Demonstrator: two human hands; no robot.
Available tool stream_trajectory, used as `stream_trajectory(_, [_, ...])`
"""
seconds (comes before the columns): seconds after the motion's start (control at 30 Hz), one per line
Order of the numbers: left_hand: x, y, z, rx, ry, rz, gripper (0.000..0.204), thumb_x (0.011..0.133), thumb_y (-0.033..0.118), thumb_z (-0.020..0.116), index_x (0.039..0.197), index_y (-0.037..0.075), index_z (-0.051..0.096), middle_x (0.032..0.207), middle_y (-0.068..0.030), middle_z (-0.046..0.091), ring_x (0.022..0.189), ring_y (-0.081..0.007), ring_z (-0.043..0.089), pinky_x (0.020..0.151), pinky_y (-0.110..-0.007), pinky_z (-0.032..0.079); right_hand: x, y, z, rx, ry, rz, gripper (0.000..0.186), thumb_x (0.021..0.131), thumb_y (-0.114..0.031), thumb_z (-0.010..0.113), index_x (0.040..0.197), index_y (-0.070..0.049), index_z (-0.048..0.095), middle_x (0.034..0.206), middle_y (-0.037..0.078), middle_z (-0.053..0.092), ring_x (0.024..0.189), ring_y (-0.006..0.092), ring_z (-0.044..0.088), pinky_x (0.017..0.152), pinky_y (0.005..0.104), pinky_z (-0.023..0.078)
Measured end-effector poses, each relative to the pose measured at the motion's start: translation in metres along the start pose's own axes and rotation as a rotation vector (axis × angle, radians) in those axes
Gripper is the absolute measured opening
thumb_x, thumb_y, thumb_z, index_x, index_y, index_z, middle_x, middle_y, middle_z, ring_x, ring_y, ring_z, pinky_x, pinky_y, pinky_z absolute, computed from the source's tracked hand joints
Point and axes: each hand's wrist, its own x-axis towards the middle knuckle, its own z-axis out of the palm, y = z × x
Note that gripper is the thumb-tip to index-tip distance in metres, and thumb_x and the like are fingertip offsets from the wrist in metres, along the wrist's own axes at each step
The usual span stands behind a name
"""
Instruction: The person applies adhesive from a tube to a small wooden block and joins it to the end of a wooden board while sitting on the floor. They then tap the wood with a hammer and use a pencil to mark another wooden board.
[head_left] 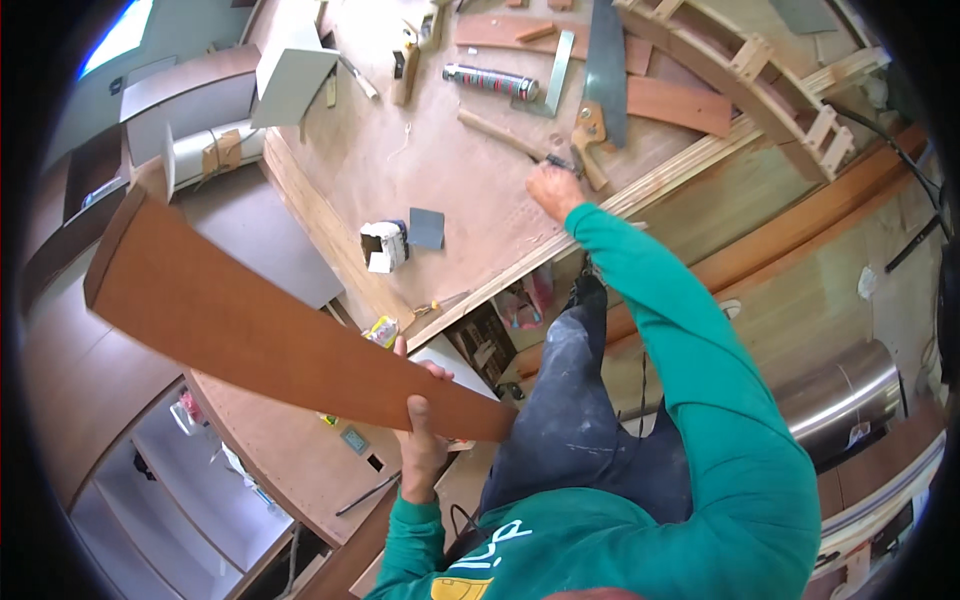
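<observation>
A long reddish-brown wooden board (270,320) slants up from my lap toward the far left. My left hand (424,440) grips it near its lower end, thumb on the face and other fingers at the far edge. My right arm reaches out over the workbench (470,195). There my right hand (555,190) is closed at the head end of a hammer (500,132) with a wooden handle; its fingertips are partly hidden. Just beyond that hand lies a handsaw (605,80) with a wooden grip, and beside it a try square (553,85).
A spray can (490,80), reddish boards (680,105) and a slatted wooden frame (740,75) occupy the bench's far side. Nearer are an open small box (384,246) and a grey square (427,228). A metal cylinder (845,400) lies at right; cabinet panels (190,95) stand at left.
</observation>
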Motion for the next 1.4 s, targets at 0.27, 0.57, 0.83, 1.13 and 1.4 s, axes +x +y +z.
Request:
stream_trajectory(0.27, [0.008,-0.023,-0.03,-0.008,-0.018,-0.113,0.118,0.099,0.071,0.072,0.175,-0.002,0.019,0.119,-0.0093,0.062,0.113,-0.0237,0.064,0.105,-0.043,0.053,0.049,-0.037,0.06,-0.075,-0.111,0.43,0.018,0.095,-0.016,0.065,0.102,-0.01,0.081,0.103,0.015,0.079,0.097,0.0255,0.08,0.065,0.0419,0.063])
stream_trajectory(0.57, [0.018,0.038,0.007,0.166,-0.297,0.075,0.114,0.103,0.074,0.064,0.174,-0.004,0.021,0.114,-0.0086,0.062,0.109,-0.0209,0.06,0.107,-0.041,0.049,-0.119,-0.129,-0.059,1.182,-0.212,0.592,0.033,0.088,-0.029,0.073,0.087,0.003,0.077,0.084,0.026,0.077,0.072,0.0349,0.079,0.069,0.0489,0.063])
stream_trajectory(0.83, [-0.009,0.132,0.136,0.219,-0.77,0.346,0.102,0.106,0.068,0.063,0.17,-0.006,0.033,0.116,-0.0076,0.06,0.107,-0.0201,0.057,0.106,-0.041,0.048,-0.402,-0.083,-0.255,1.525,0.382,1.199,0.025,0.113,-0.025,0.056,0.12,-0.005,0.069,0.098,0.006,0.076,0.073,0.012,0.07,0.07,0.0303,0.056])
stream_trajectory(1.13, [-0.179,0.314,0.341,0.168,-1.166,0.749,0.098,0.107,0.065,0.064,0.172,-0.001,0.032,0.113,-0.0073,0.064,0.105,-0.0167,0.06,0.092,-0.033,0.051,-0.543,0.019,-0.458,1.298,1.325,1.024,0.037,0.113,-0.042,0.064,0.108,-0.006,0.07,0.091,0.002,0.072,0.077,0.0081,0.067,0.071,0.0264,0.055])
stream_trajectory(1.4, [-0.277,0.406,0.482,-0.096,-1.407,0.842,0.118,0.099,0.079,0.064,0.175,-0.002,0.021,0.11,-0.0089,0.064,0.104,-0.0211,0.066,0.094,-0.035,0.055,-0.685,0.079,-0.652,0.826,1.595,0.893,0.039,0.115,-0.036,0.061,0.126,-0.001,0.073,0.099,0.007,0.076,0.086,0.0114,0.072,0.077,0.0275,0.056])
